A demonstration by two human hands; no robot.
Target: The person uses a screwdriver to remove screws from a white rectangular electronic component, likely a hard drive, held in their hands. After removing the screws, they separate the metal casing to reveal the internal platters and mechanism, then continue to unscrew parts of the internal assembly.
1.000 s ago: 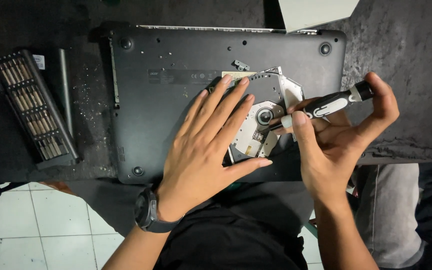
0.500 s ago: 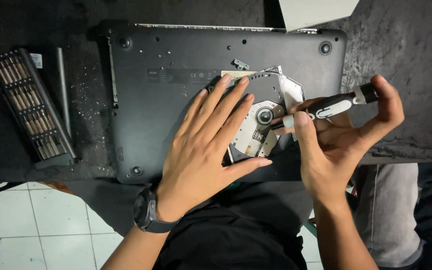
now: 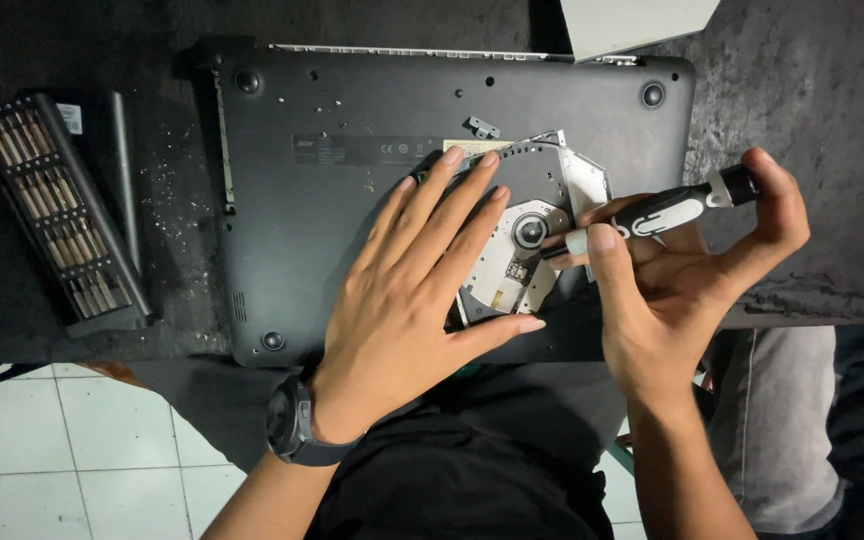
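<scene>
The left hand [image 3: 417, 280] lies flat, palm down, fingers spread and pointing up-right, thumb stretched sideways. The right hand [image 3: 677, 280] is curled in a pinching grip, index finger hooked high, wrist bent inward.

Black laptop [image 3: 352, 200] — black-and-white screwdriver [image 3: 667, 212]

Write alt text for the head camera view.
A person's right hand holds a black-and-white screwdriver to an optical drive lying on an upturned black laptop, while the left hand presses flat on the drive. A screwdriver bit case lies to the left.
</scene>
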